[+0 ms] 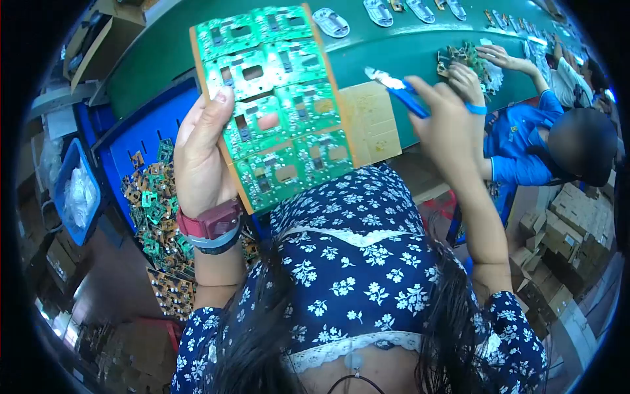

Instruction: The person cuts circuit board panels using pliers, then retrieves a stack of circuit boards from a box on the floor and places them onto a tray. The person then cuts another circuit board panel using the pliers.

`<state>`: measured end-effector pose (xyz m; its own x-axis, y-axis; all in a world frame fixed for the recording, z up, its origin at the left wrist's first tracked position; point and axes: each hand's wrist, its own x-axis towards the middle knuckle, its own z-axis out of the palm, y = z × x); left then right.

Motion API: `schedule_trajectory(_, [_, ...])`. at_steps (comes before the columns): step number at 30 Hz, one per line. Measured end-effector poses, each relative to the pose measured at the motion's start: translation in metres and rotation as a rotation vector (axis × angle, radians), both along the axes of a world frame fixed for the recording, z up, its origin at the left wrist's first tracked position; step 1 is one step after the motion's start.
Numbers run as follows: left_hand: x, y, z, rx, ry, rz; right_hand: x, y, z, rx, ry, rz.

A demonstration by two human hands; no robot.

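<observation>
A panel of joined green circuit boards [279, 105] with brown edge strips and several cut-outs is held up in front of me. My left hand [203, 141] is closed on its left edge, with the thumb over the front face. To the right of the panel, my right hand [446, 121] grips a blue-handled tool [408, 98] whose tip is pale and shiny. Its exact kind is hard to make out. The tool's tip points up and left, apart from the panel. Below the tool lies a stained cardboard sheet [374, 125], partly hidden by the panel.
Loose small circuit boards [154, 203] fill a blue bin at left. A blue tray [80, 197] holds clear plastic bags. Grey plastic housings [331, 23] line the green table [394, 49]. A co-worker in a blue shirt [518, 141] handles boards at right. Cardboard boxes [577, 217] stand behind.
</observation>
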<state>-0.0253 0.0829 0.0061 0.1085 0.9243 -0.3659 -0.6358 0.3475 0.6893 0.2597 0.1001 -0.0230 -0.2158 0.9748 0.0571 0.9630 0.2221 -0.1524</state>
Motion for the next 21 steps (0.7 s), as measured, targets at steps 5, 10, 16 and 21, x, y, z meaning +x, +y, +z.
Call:
schedule_trajectory(5, [-0.002, 0.004, -0.004, -0.023, -0.013, 0.065, 0.009, 0.006, -0.121, -0.225, -0.248, -0.031])
schedule_trajectory(10, [-0.008, 0.004, -0.005, -0.029, -0.059, 0.145, -0.003, 0.004, -0.14, -0.338, -0.405, -0.015])
schedule_trajectory(16, [-0.003, 0.007, -0.012, -0.018, -0.031, 0.237, -0.02, -0.008, 0.046, -0.046, 0.181, 0.037])
schedule_trajectory(21, [0.01, 0.016, -0.013, -0.037, -0.094, 0.189, -0.054, -0.028, 0.099, -0.121, 0.18, 0.24])
